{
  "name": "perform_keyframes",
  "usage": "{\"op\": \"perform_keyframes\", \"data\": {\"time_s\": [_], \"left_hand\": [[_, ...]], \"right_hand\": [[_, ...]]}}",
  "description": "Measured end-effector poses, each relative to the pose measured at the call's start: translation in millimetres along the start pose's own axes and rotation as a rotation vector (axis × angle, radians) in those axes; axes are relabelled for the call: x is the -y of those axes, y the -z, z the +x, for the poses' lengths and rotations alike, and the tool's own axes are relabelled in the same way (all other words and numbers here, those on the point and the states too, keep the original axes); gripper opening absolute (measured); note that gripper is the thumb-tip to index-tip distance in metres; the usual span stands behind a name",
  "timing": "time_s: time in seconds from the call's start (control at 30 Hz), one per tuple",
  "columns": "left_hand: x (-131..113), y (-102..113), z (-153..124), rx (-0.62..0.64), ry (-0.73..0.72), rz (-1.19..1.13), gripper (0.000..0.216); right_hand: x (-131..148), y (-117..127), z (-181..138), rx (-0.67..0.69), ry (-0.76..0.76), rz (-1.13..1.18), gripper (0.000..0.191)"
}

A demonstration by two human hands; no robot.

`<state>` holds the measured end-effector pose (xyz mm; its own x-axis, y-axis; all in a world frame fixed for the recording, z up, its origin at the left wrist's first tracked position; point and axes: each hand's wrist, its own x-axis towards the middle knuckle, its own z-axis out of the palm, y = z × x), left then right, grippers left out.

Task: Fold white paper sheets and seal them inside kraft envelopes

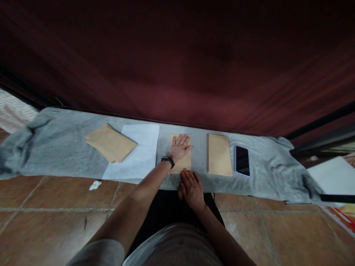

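A brown paper envelope [186,159] lies upright on the grey cloth in front of me. My left hand [179,147], with a dark watch on its wrist, rests flat on the upper part of this envelope, fingers spread. At the near end of the envelope is my right hand [192,189], palm down, its fingers stretched out and touching the bottom edge. Its thumb is partly hidden below the edge of the cloth. To the right lies a neat stack of brown envelopes [220,154]. On the left, more brown envelopes [111,143] lie in a slanted, fanned pile.
White paper sheets [141,151] lie under part of the left pile. A phone [242,161] in a purple case is right of the stack. Grey cloth [266,162] covers the narrow bench. A dark red panel [177,74] rises behind it. A white scrap [95,185] is on the tiled floor.
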<state>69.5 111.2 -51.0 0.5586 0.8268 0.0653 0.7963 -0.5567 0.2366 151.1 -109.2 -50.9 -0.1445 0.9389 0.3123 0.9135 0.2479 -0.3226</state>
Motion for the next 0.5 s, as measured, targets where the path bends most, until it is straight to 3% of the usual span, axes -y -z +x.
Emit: {"op": "perform_keyframes", "data": {"time_s": [0.17,0.5], "left_hand": [[0.0,-0.1,3.5,0.036,0.009,-0.012,0.064],[-8.5,1.8,-21.6,0.073,-0.072,-0.026,0.059]], "right_hand": [[-0.4,-1.6,-0.8,-0.001,-0.007,0.009,0.046],[-0.3,-2.3,-1.1,-0.006,-0.011,0.017,0.045]]}}
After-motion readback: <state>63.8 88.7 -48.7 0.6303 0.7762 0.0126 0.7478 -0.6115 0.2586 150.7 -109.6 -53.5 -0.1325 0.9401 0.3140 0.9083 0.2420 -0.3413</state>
